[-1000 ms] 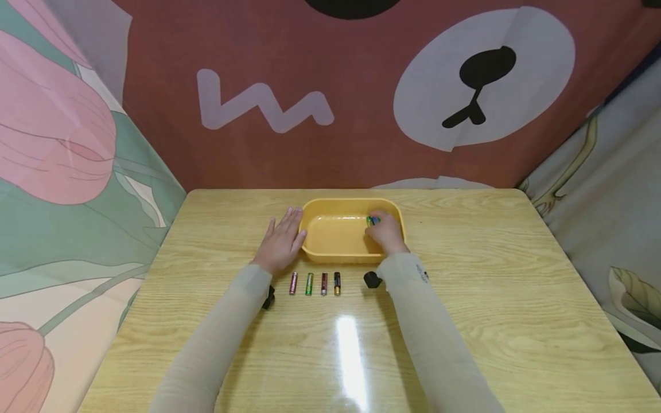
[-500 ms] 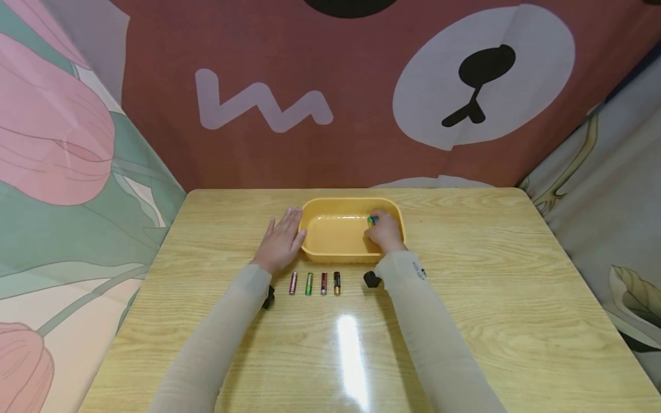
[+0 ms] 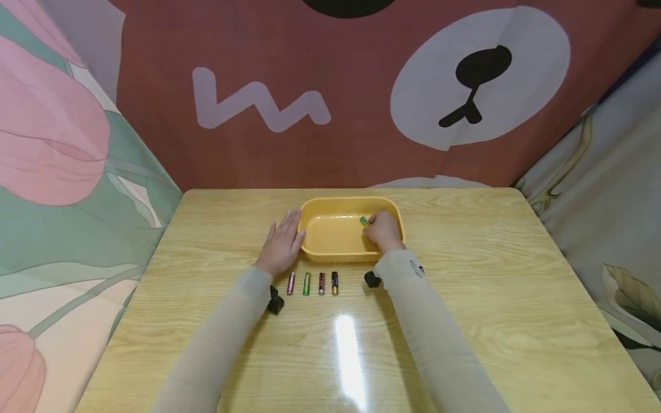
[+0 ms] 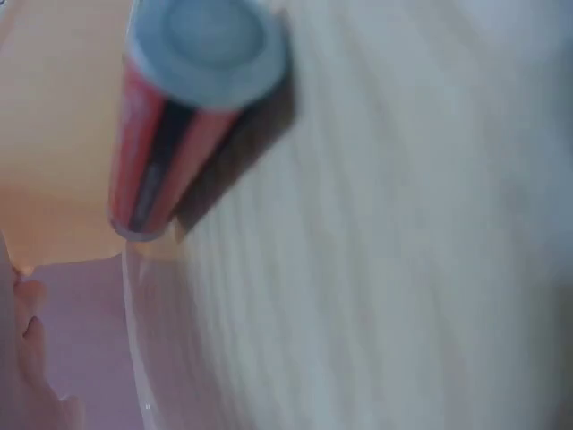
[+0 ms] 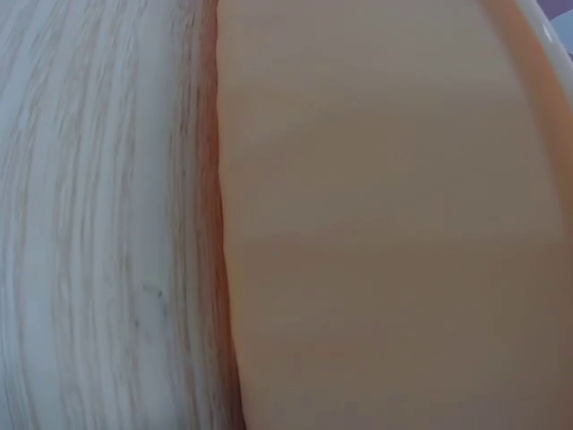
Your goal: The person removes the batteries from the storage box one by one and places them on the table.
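My right hand (image 3: pixel 384 230) is down inside the right end of a yellow plastic tray (image 3: pixel 341 258). Its thumb and fingers pinch a green battery (image 3: pixel 364 221), whose far end sticks out to the left; the rest is hidden by the hand. My left hand (image 3: pixel 279 244) lies with straight fingers against the tray's left side. In front of the tray several batteries stand in a row: a pink one (image 3: pixel 291 283), a green one (image 3: pixel 307 284), a dark red one (image 3: pixel 322 283) and a black-and-gold one (image 3: pixel 334 283). A red battery (image 4: pixel 170 134) looms large in the left wrist view.
The wooden table (image 3: pixel 490 298) ends at a cloth backdrop (image 3: pixel 258 155) behind the tray. Black wrist cameras hang below both sleeves, the left one (image 3: pixel 276 301) just left of the battery row. The right wrist view is filled by the tray's outer wall (image 5: pixel 385 224).
In my right hand the green battery has tilted and shifted slightly left; the blue piece seen beside it earlier is now hidden. My left hand keeps its place at the tray.
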